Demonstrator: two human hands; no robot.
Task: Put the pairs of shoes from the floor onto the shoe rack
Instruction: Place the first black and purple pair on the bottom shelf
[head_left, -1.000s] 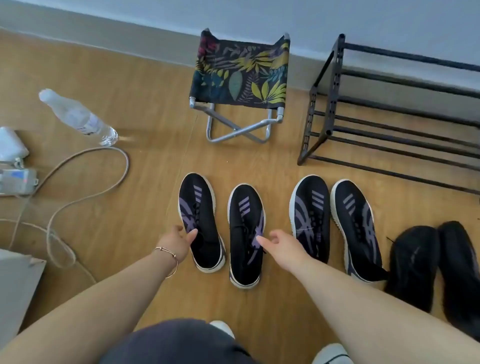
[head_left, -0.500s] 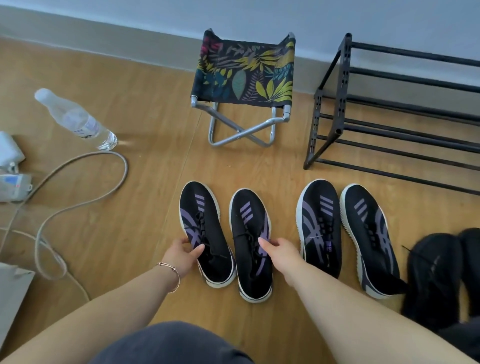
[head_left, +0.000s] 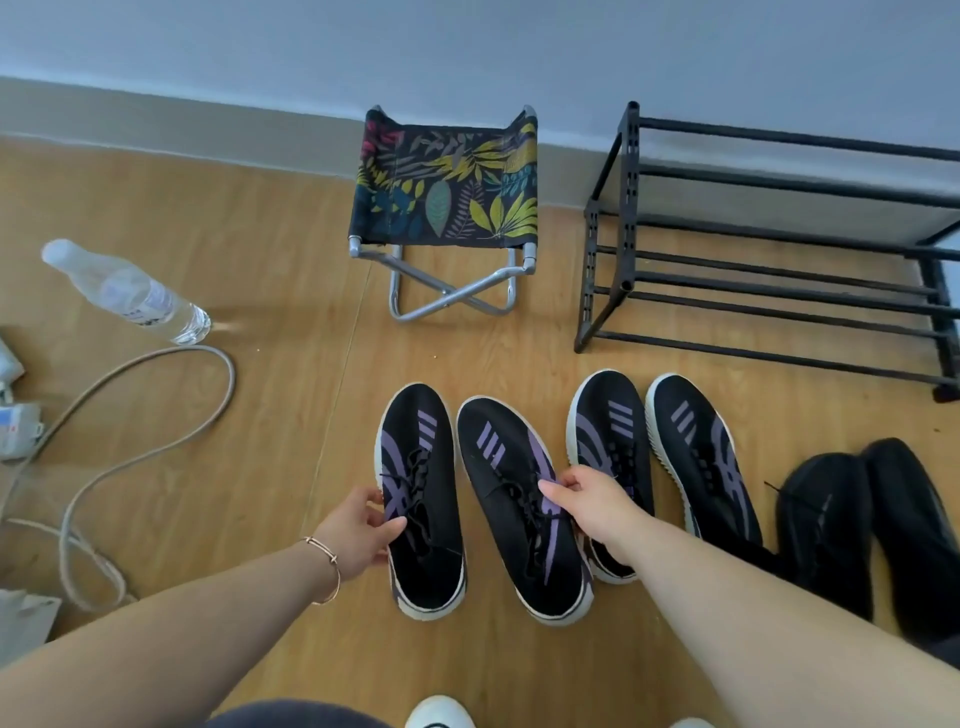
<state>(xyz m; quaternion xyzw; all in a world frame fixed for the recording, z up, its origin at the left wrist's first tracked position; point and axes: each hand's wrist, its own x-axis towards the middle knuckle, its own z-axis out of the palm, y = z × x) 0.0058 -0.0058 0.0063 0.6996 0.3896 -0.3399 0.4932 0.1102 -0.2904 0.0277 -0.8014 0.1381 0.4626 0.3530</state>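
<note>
Black-and-purple sneakers sit before the shoe rack (head_left: 779, 270): your left hand (head_left: 358, 530) pinches the left shoe (head_left: 421, 499), your right hand (head_left: 592, 504) grips its mate (head_left: 519, 509) (tilted).

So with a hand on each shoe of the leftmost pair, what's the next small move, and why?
Probably lift both together and carry them right toward the shoe rack. The left hand grips the left shoe, the right hand grips the right shoe, and the rack's bars look bare.
</note>
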